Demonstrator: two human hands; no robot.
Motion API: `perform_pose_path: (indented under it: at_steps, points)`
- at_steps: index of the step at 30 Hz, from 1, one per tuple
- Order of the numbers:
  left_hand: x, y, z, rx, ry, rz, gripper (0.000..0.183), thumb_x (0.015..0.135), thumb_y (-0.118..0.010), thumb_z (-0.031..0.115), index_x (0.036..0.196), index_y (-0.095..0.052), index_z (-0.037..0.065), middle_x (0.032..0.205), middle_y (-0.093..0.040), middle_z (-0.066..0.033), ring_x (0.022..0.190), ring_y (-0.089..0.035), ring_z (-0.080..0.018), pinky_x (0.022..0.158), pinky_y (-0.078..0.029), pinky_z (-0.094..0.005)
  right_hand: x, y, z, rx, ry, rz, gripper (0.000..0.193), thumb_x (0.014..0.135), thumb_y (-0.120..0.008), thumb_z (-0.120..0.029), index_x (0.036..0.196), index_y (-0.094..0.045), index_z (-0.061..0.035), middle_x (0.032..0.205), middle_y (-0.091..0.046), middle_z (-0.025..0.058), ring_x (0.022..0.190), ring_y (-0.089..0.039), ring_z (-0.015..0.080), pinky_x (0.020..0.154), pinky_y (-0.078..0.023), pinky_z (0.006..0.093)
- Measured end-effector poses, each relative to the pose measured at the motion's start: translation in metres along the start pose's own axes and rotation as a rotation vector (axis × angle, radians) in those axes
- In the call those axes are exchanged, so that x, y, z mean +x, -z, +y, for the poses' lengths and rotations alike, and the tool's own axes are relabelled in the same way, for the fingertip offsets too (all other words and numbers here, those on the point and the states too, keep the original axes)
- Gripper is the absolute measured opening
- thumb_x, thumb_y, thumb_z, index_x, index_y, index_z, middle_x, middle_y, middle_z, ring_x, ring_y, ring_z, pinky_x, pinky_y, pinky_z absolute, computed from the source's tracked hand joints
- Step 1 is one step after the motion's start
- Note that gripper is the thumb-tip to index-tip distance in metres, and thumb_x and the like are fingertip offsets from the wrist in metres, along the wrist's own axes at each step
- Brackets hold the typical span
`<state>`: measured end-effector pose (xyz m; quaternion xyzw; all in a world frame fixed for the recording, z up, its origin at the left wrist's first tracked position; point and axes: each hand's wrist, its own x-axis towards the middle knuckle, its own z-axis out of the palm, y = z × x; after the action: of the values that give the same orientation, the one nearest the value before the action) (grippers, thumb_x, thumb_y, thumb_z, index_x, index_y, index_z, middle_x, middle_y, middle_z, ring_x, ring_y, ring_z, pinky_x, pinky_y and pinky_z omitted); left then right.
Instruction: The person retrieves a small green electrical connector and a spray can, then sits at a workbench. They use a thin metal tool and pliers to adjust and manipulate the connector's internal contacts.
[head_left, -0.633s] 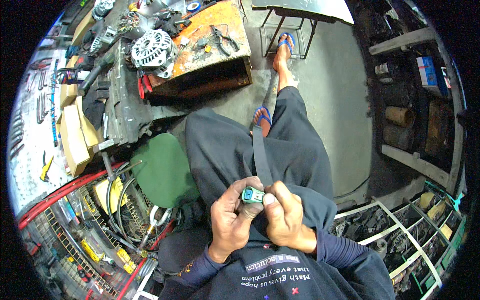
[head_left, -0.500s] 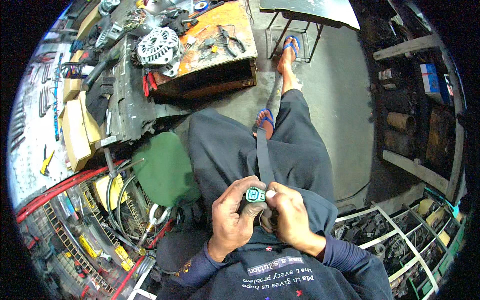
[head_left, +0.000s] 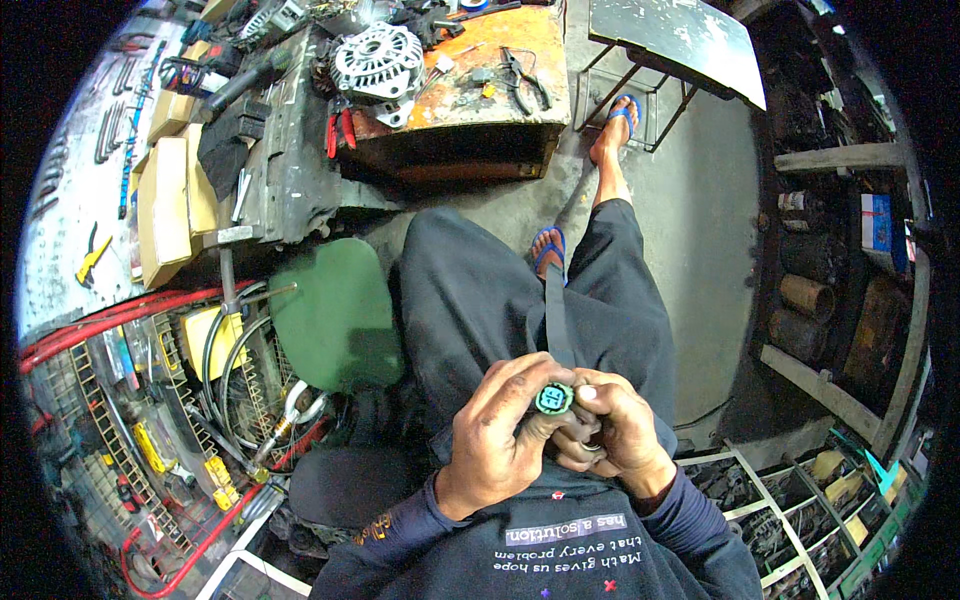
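A small teal-green electrical connector is held up in front of my lap, its slotted face showing. My left hand grips it from the left, with the index finger over the top and the thumb beneath. My right hand is closed at the connector's right edge, where its thumb and index fingertip meet. Its other fingers curl below, and whatever lies inside them is hidden.
Ahead stands a worn workbench with an alternator, black pliers and red-handled pliers. A green stool seat is on my left beside wire racks of tools. At right are shelves and a divided parts rack.
The view has shifted, so the bench and stool appear further right. The connector has turned a little, its round face now showing more squarely. Both hands keep their grip.
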<state>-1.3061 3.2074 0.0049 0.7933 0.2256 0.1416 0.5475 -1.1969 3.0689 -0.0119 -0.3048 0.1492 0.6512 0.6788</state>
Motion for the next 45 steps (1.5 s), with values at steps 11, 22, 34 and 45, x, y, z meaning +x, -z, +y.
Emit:
perform_pose_path:
  at_steps: [11,22,34,45]
  points:
    - [0.012,0.024,-0.005,-0.381,0.281,0.506,0.025,0.095,-0.073,0.01,0.115,-0.063,-0.001,0.106,-0.065,-0.0101,0.099,-0.062,-0.0178,0.09,-0.05,-0.0308,-0.024,0.027,0.01,-0.863,0.458,0.584,0.029,0.1,-0.053,-0.017,0.076,-0.043,-0.0047,0.071,-0.042,0.0002,0.064,-0.039,0.0109,0.058,-0.035,0.0299]
    - [0.021,0.032,0.016,0.168,-0.103,0.233,0.038,0.078,-0.088,0.016,0.11,-0.073,0.002,0.105,-0.069,-0.0184,0.097,-0.069,-0.0337,0.084,-0.055,-0.0384,-0.031,-0.039,-0.025,-1.389,1.06,0.279,0.014,0.093,-0.064,-0.005,0.102,-0.065,0.0059,0.085,-0.067,0.0187,0.066,-0.065,0.0302,0.063,-0.052,0.0368]
    - [0.018,0.028,0.025,0.206,-0.145,0.155,0.033,0.084,-0.084,0.016,0.112,-0.074,0.001,0.105,-0.068,-0.0169,0.094,-0.069,-0.031,0.083,-0.056,-0.0371,-0.018,-0.053,-0.028,-1.471,1.161,0.093,0.022,0.077,-0.074,0.004,0.098,-0.067,0.0043,0.074,-0.068,0.0125,0.049,-0.057,0.0197,0.046,-0.045,0.0323]
    - [0.018,0.025,0.027,0.238,-0.164,0.131,0.032,0.082,-0.083,0.007,0.113,-0.075,0.002,0.106,-0.068,-0.0153,0.094,-0.069,-0.0295,0.083,-0.056,-0.0359,-0.016,-0.052,-0.03,-1.453,1.155,0.075,0.033,0.071,-0.079,0.0,0.103,-0.07,0.0041,0.064,-0.056,0.0049,0.049,-0.053,0.0186,0.045,-0.04,0.0324]
